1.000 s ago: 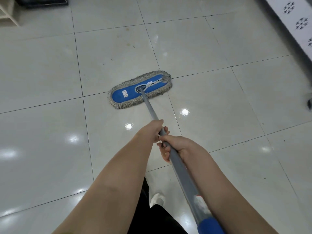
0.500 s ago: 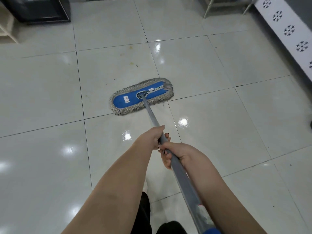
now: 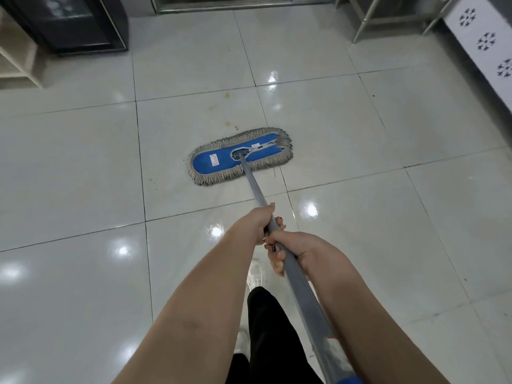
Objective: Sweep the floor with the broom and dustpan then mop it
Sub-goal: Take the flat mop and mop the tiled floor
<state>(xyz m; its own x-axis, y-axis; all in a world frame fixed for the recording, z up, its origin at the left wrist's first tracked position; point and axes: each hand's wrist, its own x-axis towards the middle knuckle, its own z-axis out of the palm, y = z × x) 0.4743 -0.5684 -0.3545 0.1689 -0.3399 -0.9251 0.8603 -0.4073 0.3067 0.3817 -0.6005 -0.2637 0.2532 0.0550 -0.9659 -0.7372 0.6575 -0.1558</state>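
A flat mop head [image 3: 219,160], blue on top with a grey fringe, lies flat on the glossy white tiled floor [image 3: 77,167] ahead of me. Its grey metal handle [image 3: 256,187] runs back toward me. My left hand [image 3: 256,221] grips the handle in front. Directly behind it, my right hand [image 3: 297,249] is wrapped around the same handle, the two hands touching. A few yellowish-brown stains [image 3: 227,123] mark the tile just beyond the mop head. No broom or dustpan is in view.
A dark cabinet [image 3: 69,23] stands at the far left with a pale shelf unit [image 3: 19,59] beside it. Metal legs [image 3: 363,26] rise at the far right, next to a white patterned panel [image 3: 482,42]. My black trouser leg [image 3: 266,325] and a white shoe [image 3: 256,273] are below the hands.
The view has tilted up, so the far cabinet and metal legs now show. The mop head has slid forward on the floor, closer to the stains. Both hands keep their hold on the handle.
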